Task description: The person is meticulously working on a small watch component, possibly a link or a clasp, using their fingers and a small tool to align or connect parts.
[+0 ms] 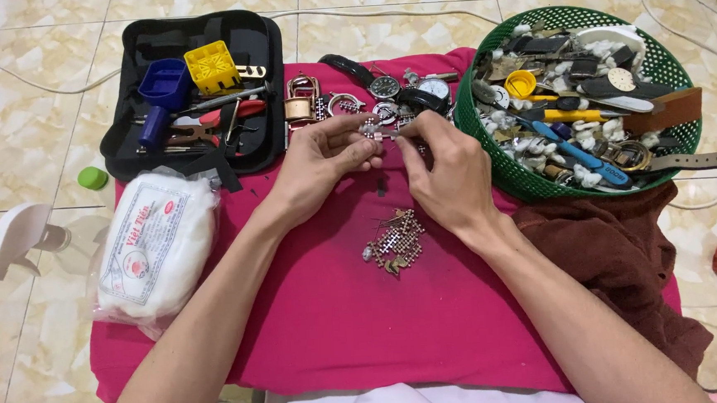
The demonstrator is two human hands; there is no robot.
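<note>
Nearest the camera, a loose heap of metal watch-band links [394, 242] lies on the pink cloth [333, 327] that covers the surface. Just beyond it, the left hand [316, 164] and the right hand [444, 171] meet, fingertips pinched narrow on a small metal band piece [381, 134] held between them above the cloth. Farther off lie watch faces [406, 91], a black tool case [194, 91] at left and a green basket [532, 184] of parts at right.
</note>
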